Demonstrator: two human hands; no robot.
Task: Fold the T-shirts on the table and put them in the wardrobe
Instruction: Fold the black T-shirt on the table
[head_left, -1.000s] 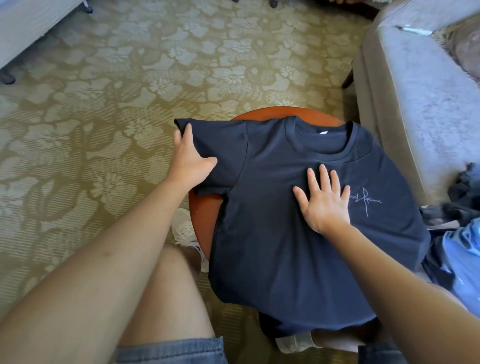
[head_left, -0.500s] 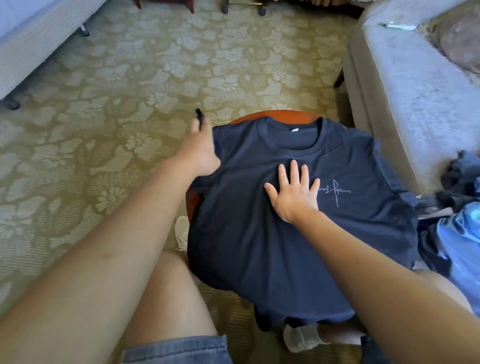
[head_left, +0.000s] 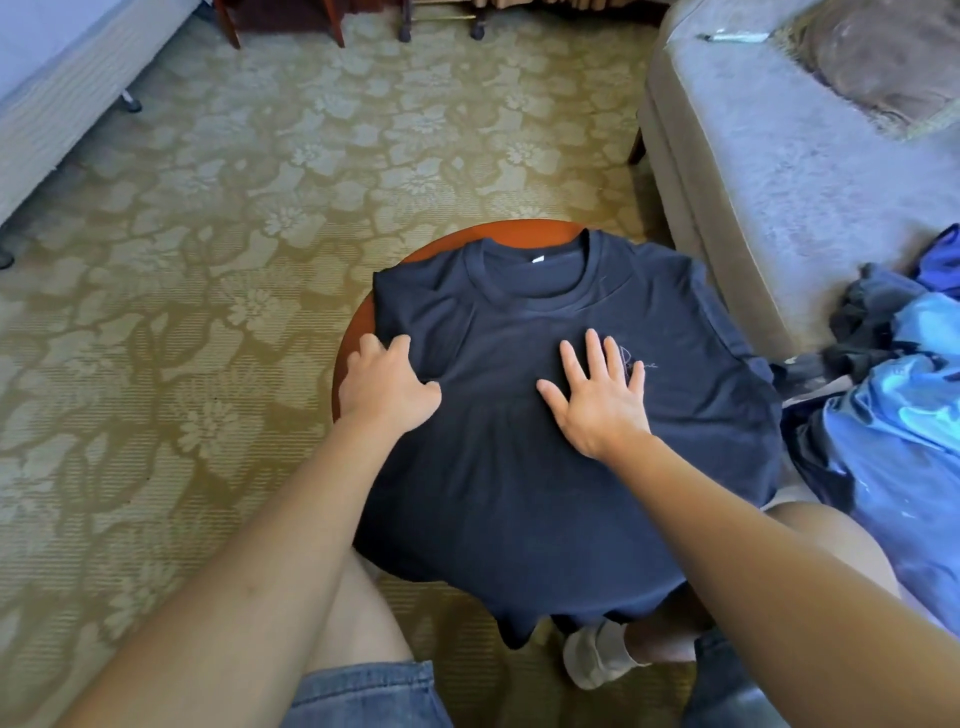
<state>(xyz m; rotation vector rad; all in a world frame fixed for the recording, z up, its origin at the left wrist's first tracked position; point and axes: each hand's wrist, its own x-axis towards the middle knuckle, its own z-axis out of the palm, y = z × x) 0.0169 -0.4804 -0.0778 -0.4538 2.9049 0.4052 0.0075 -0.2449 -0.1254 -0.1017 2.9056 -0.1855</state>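
Navy T-shirt (head_left: 519, 493) spread face-up on round wooden table (head_left: 524, 230), right hand (head_left: 597, 400) flat with fingers spread on its chest, left hand (head_left: 387, 387) curled at its left edge, grip unclear

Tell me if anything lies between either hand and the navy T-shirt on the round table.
Nothing visible does. The left hand rests on the navy T-shirt at its left edge, and the right hand lies flat on its chest, both touching the fabric directly. The wardrobe is not in view.
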